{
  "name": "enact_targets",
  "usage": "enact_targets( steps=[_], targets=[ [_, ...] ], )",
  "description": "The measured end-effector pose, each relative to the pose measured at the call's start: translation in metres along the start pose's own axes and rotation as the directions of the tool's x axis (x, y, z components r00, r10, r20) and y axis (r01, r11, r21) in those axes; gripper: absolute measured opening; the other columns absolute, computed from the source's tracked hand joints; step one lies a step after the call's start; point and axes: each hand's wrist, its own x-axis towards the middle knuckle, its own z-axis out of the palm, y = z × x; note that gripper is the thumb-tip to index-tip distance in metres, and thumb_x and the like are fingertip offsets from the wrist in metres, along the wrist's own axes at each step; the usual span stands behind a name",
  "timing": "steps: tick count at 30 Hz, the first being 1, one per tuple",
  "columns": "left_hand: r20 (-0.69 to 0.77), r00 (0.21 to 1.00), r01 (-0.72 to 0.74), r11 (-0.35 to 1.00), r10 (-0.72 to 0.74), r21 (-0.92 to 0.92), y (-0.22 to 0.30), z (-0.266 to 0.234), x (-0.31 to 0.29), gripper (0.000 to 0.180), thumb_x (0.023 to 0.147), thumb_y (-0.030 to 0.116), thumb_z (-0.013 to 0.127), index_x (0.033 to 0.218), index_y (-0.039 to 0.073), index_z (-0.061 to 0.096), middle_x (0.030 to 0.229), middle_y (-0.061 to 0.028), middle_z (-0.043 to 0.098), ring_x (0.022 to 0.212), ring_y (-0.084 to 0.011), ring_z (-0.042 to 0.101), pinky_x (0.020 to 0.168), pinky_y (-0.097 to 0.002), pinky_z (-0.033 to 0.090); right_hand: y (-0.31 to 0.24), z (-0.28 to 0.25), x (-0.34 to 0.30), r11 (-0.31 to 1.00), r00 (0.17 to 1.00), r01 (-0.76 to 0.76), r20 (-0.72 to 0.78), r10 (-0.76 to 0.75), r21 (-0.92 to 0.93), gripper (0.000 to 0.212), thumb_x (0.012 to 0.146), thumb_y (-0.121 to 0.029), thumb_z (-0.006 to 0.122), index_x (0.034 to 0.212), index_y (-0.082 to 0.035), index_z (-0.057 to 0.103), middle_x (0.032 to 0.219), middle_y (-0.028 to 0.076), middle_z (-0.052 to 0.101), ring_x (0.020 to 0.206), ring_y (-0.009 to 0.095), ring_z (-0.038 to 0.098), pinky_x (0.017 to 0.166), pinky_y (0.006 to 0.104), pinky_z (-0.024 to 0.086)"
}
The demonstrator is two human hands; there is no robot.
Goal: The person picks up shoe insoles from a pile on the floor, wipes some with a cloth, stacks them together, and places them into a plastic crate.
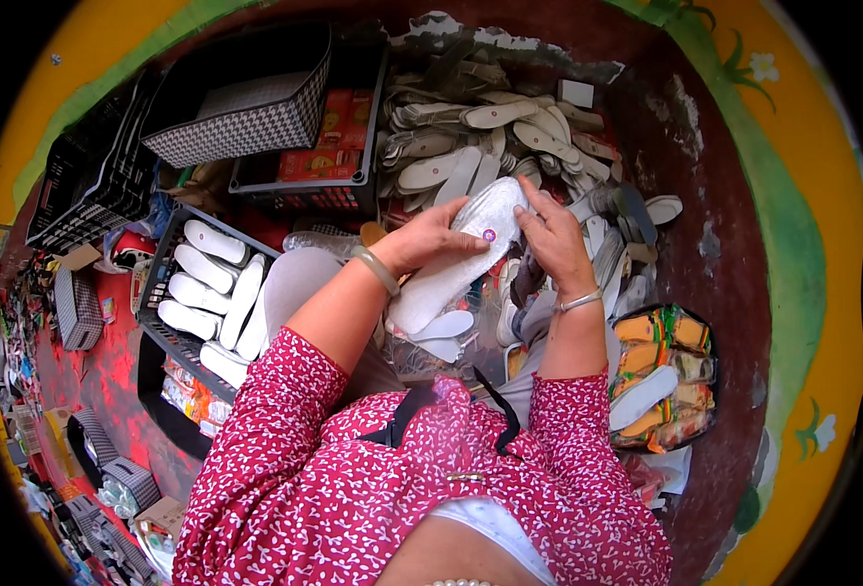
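both hands clamped on one white insole (448, 276), held up between the knees.
the left hand (420, 241) grips its left edge, thumb on top beside a small round purple sticker (490, 235), fingers mostly hidden; the right hand (556, 239) pinches the far right end between thumb and fingers. the insole tilts from near left to far right, above two smaller pale insoles (448, 325). left of the knees, a black crate (183, 359) holds more white insoles; a heap of insoles (500, 114) lies on the far side, and wrapped orange bundles (638, 330) sit to the right.
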Motion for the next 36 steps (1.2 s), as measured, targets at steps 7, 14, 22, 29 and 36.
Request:
enact_targets(
  steps=[7,14,22,29,36],
  targets=[
    [0.034,0.985,-0.170,0.925,0.168,0.340,-0.008,-0.005,-0.001,0.049,0.079,0.009,0.068,0.122,0.002,0.045,0.104,-0.0026,0.058,0.092,-0.0101,0.053,0.083,-0.0256,0.044,-0.017,-0.014,-0.003,0.755,0.946,-0.321,0.161,0.280,0.571,0.037,0.084,-0.007,0.057,0.119,0.004,0.053,0.099,0.004,0.060,0.086,0.007,0.053,0.077,0.0202,0.043],
    [0.201,0.963,-0.269,0.586,0.179,0.765,0.012,-0.001,-0.011,0.027,0.080,0.015,0.060,0.103,0.002,0.052,0.092,-0.0188,0.062,0.083,-0.0265,0.061,0.072,-0.0359,0.045,-0.015,-0.037,-0.008,0.838,0.856,-0.384,0.490,0.166,0.387,0.027,0.083,-0.008,0.059,0.107,0.004,0.061,0.088,0.000,0.060,0.076,0.007,0.053,0.067,0.0190,0.042],
    [0.087,0.996,-0.069,0.664,0.006,0.745,0.018,-0.022,-0.015,0.040,0.075,0.016,0.071,0.107,-0.002,0.054,0.095,-0.0066,0.061,0.089,-0.0120,0.053,0.078,-0.0269,0.044,-0.009,-0.073,-0.018,0.880,0.908,-0.379,0.296,0.295,0.286,0.021,0.080,-0.009,0.061,0.096,0.005,0.064,0.086,0.004,0.063,0.076,0.011,0.058,0.071,0.0228,0.046],
    [0.040,0.976,-0.200,0.950,0.216,-0.241,0.032,-0.034,-0.026,0.042,0.091,0.024,0.052,0.127,0.004,0.040,0.109,-0.0131,0.058,0.098,-0.0244,0.060,0.087,-0.0388,0.048,0.033,-0.083,-0.042,0.412,0.843,-0.349,0.090,0.531,0.841,0.026,0.082,-0.012,0.062,0.103,0.003,0.060,0.085,0.007,0.065,0.055,0.011,0.059,0.047,0.0195,0.048],
    [-0.209,0.886,-0.453,0.872,0.415,-0.189,0.027,-0.019,-0.015,0.041,0.089,0.009,0.053,0.127,0.008,0.036,0.110,-0.0091,0.056,0.095,-0.0195,0.060,0.082,-0.0358,0.052,0.025,-0.054,-0.031,0.405,0.797,-0.437,0.137,0.588,0.803,0.013,0.082,-0.016,0.065,0.080,-0.007,0.056,0.067,0.001,0.056,0.050,0.010,0.054,0.043,0.0215,0.044]
  ],
)
